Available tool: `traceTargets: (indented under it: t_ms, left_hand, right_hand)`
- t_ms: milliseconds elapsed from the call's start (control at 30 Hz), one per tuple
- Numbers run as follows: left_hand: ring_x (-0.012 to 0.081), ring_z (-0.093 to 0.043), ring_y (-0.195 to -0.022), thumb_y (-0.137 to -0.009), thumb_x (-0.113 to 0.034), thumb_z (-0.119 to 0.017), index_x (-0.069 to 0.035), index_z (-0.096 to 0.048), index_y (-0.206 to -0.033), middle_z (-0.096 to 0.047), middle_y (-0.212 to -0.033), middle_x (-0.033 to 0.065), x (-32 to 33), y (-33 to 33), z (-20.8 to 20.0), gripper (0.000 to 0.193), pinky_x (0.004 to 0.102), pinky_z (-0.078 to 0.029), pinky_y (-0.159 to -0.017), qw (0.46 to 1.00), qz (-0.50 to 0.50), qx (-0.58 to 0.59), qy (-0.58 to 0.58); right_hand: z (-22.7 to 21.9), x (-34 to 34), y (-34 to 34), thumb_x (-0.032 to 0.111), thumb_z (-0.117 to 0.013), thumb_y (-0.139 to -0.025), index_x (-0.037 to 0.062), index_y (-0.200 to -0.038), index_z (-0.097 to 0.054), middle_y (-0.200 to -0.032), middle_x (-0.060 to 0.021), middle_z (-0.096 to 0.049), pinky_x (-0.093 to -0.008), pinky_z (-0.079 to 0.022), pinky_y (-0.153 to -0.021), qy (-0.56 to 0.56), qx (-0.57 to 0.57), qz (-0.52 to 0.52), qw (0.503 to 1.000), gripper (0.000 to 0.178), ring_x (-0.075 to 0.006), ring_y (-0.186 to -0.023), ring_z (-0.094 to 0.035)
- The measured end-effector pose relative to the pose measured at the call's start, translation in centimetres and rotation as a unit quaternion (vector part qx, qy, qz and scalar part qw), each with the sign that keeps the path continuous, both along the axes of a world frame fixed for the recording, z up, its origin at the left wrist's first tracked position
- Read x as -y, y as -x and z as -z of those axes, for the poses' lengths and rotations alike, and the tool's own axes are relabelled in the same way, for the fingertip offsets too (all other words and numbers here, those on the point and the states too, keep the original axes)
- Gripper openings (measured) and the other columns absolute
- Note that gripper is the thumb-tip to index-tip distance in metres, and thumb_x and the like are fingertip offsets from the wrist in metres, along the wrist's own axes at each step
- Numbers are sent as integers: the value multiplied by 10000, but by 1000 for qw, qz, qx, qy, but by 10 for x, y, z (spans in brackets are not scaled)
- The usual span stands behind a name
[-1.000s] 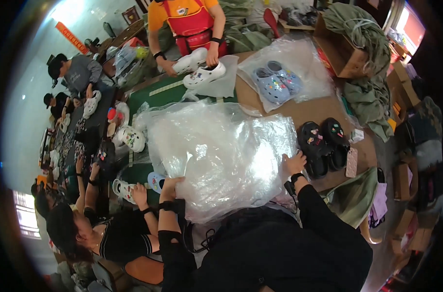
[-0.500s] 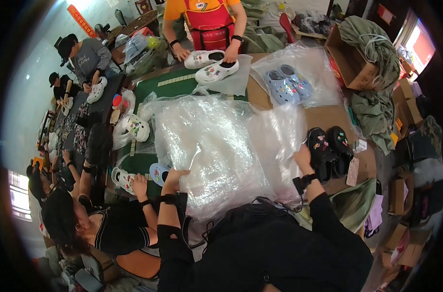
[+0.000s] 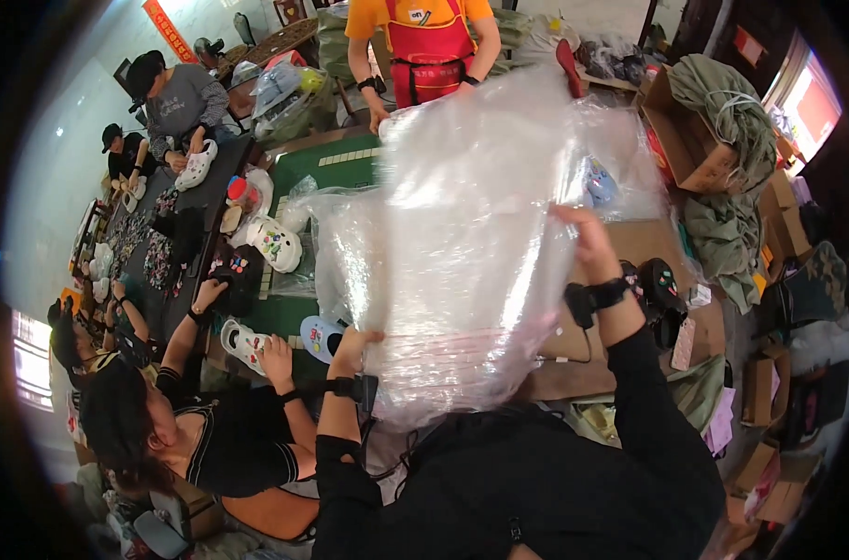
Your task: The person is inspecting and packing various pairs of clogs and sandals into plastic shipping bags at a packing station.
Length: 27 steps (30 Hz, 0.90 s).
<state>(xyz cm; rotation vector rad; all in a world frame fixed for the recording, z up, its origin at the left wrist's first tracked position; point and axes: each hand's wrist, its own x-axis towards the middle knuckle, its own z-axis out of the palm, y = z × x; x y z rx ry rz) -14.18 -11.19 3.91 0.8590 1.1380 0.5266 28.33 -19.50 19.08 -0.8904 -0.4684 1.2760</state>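
Note:
A large stack of clear plastic bags or sheets (image 3: pixel 471 224) stands raised and tilted up before me, its glossy surface covering much of the table's middle. My left hand (image 3: pixel 357 347) is closed on its lower left edge, thumb on top. At the right edge, higher up, my right hand (image 3: pixel 588 245) grips the plastic, its fingers partly behind it. More clear plastic (image 3: pixel 345 252) lies flat to the left. Right of my right forearm is a pair of black clogs with charms (image 3: pixel 659 285), partly hidden by my wrist. A light blue clog (image 3: pixel 320 338) sits beside my left hand.
Across the table a person in a red apron (image 3: pixel 429 56) stands partly behind the plastic. To my left another person's hand (image 3: pixel 277 362) touches a white clog (image 3: pixel 245 345). A blue clog (image 3: pixel 600 182) lies under plastic at far right. A cardboard box (image 3: pixel 690 140) stands beyond.
My right hand has moved up and away, lifting the right side of the plastic. The raised plastic now hides the white clogs opposite. The neighbour's far hand now reaches to a dark clog.

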Motion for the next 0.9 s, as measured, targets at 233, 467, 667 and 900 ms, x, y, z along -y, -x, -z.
traceTargets:
  t_ms: [233, 467, 667, 900]
  left_hand:
    - [252, -592, -830, -716, 4, -508, 59, -527, -1042, -592, -929, 133, 1, -3, -12, 331, 338, -485, -692, 999, -19, -20, 39]
    - [246, -585, -782, -682, 26, -491, 52, -533, -1025, -588, -893, 122, -2, 9, 2, 346, 336, -480, -683, 998, 10, 50, 29]
    - [260, -574, -921, -816, -68, -432, 42, -467, -1144, -565, -1044, 147, -3, 8, -16, 347, 352, -466, -804, 990, 25, 111, 80]
    - [245, -526, -996, -837, -134, -512, 47, -384, -1212, -517, -1114, 144, 13, -15, -73, 436, 339, -409, -879, 982, 123, 101, -101]
  right_hand:
    - [163, -42, 52, 188, -710, -698, 7, -1208, -448, -1108, -125, -548, -304, -371, -920, 93, 236, -192, 948, 601, -208, -1043, -510]
    - [166, -33, 83, 357, -762, -640, -55, -1318, -157, -1300, -206, -320, -343, -311, -978, 242, 224, -93, 940, 998, -279, -1188, -353]
    - [208, -34, 85, 341, -789, -599, -69, -1327, -76, -1341, -234, -257, -353, -261, -1013, 227, 302, -114, 919, 1099, -310, -1238, -287]
    - [208, -38, 105, 181, -826, -511, -64, -1296, -132, -1290, -222, -330, -326, -282, -1006, 135, 467, -53, 873, 1077, -298, -1204, -341]
